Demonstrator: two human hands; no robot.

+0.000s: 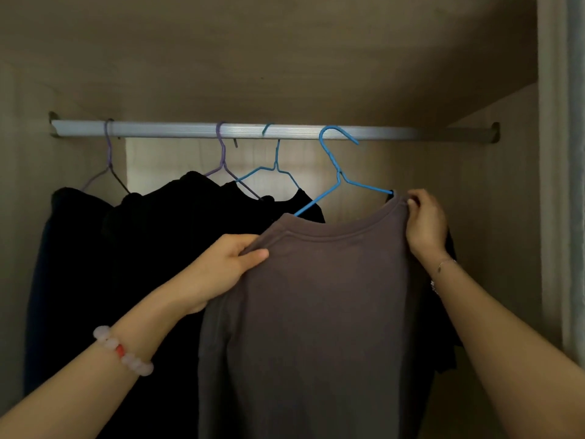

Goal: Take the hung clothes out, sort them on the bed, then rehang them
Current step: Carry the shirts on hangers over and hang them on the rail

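A brown-grey sweatshirt (pixel 316 299) hangs on a blue wire hanger (pixel 340 179) in front of the wardrobe rail (pixel 177 129). The hanger is tilted, and its hook sits at the rail's front; I cannot tell if it rests on it. My left hand (pixel 228 267) pinches the sweatshirt's left shoulder. My right hand (pixel 425 223) grips its right shoulder at the hanger's end. Left of it, several black garments (pixel 152 248) hang on two purple hangers (pixel 223 160) and another blue hanger (pixel 275 166).
The wardrobe's top panel (pixel 285 58) is close above the rail. Its right wall and door frame (pixel 557 185) stand just beside my right arm. The rail's right stretch (pixel 443 134) carries no hanger. A black garment edge (pixel 446 327) shows behind the sweatshirt.
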